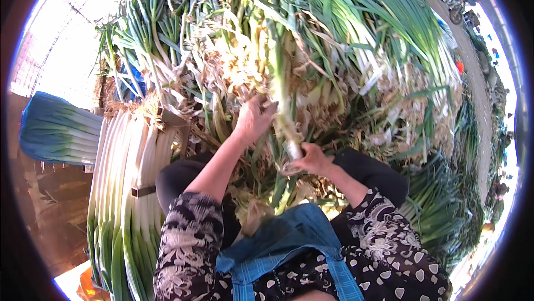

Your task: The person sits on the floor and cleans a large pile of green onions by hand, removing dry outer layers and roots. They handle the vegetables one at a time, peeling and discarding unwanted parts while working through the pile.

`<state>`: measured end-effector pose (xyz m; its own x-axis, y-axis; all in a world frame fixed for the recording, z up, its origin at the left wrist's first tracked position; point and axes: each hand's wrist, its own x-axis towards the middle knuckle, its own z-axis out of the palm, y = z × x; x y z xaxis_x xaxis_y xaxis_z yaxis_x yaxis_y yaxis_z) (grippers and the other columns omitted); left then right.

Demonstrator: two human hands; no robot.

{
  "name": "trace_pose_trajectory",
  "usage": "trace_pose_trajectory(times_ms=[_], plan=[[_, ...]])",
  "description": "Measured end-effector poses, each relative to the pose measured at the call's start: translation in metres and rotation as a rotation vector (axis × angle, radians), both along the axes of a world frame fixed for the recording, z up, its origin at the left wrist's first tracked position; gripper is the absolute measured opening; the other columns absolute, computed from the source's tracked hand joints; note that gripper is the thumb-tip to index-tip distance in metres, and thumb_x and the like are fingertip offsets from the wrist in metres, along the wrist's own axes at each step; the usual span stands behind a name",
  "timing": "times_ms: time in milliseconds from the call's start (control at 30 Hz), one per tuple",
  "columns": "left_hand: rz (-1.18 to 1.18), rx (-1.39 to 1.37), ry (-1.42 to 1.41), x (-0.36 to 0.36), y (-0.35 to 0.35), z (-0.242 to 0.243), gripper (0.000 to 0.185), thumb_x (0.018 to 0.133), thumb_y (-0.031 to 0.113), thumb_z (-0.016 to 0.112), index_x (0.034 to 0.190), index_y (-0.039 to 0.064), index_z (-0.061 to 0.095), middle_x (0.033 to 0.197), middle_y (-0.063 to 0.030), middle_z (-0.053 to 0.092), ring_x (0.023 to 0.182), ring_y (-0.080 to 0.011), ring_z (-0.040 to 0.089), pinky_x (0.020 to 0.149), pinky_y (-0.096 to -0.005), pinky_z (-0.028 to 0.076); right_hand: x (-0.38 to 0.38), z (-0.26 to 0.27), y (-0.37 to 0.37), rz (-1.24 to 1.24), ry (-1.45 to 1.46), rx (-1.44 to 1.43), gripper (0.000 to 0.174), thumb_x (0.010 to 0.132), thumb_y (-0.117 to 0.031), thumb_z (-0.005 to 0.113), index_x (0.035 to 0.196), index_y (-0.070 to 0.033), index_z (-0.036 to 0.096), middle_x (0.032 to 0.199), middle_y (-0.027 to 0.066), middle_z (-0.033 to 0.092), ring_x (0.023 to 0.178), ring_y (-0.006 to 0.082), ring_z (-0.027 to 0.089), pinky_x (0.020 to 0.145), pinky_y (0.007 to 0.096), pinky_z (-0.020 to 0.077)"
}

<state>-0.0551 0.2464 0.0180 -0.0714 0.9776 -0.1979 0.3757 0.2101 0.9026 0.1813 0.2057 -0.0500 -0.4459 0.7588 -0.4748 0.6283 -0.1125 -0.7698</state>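
A green onion stalk (284,111) stands out before me, blurred, its white root end low and its green leaves up. My right hand (312,160) grips it near the root end. Just left of the stalk is my left hand (255,118), fingers spread and slightly blurred, close to the pile; whether it touches the stalk cannot be told. Behind both hands lies a large heap of green onions (246,55) with dry, ragged outer leaves and roots. Peeled leaf scraps (254,213) lie between my knees, above the blue apron (288,230).
Cleaned long white onions (125,167) lie on a metal frame (143,191) at my left. Beyond them is a bundle (62,128) with blue-wrapped or dark green tops. More green onions (438,201) lie at my right, beside a path (477,76). A motorcycle (455,14) stands far off.
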Motion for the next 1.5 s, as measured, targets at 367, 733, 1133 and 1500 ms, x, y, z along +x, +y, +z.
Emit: trace_pose_trajectory(times_ms=[367,733,1133,1500], plan=[[0.63,-0.481,-0.628,0.043,-0.038,-0.093,0.038,0.085,0.036,0.068,0.092,-0.001,0.063,0.07,-0.0096,0.059,0.057,-0.0192,0.056,0.048,-0.0347,0.046,-0.005,0.101,-0.165,0.267,0.081,-0.059,0.056,0.074,-0.053,0.07,0.087,0.0,0.057,0.076,0.0184,0.064,0.076,0.0274,0.065,0.071,0.0368,0.0502],[0.721,-0.607,-0.894,0.098,-0.138,-0.088,0.024,0.085,0.018,0.055,0.1,0.002,0.063,0.087,-0.0129,0.063,0.071,-0.0266,0.06,0.064,-0.0453,0.05,-0.038,-0.01,0.002,-0.638,0.479,-0.453,0.024,0.086,-0.025,0.067,0.092,-0.002,0.064,0.084,0.0074,0.064,0.072,0.0165,0.06,0.066,0.0306,0.0493],[0.492,-0.284,-1.028,0.034,-0.087,-0.06,0.043,0.092,0.036,0.058,0.11,-0.004,0.056,0.099,-0.0198,0.063,0.083,-0.0288,0.062,0.077,-0.0392,0.051,-0.045,0.008,-0.032,-0.56,0.972,-0.692,0.023,0.088,-0.015,0.061,0.106,0.0,0.061,0.091,0.0092,0.064,0.082,0.0213,0.061,0.078,0.0377,0.0512],[0.153,-0.466,-1.461,0.078,-0.086,-0.032,0.039,0.101,0.031,0.035,0.111,-0.005,0.048,0.088,-0.0138,0.063,0.076,-0.0242,0.062,0.072,-0.0384,0.055,0.044,0.07,-0.067,0.096,-0.233,-0.118,0.035,0.089,-0.038,0.059,0.099,-0.006,0.065,0.077,0.0137,0.065,0.071,0.0201,0.063,0.068,0.0329,0.0519]])
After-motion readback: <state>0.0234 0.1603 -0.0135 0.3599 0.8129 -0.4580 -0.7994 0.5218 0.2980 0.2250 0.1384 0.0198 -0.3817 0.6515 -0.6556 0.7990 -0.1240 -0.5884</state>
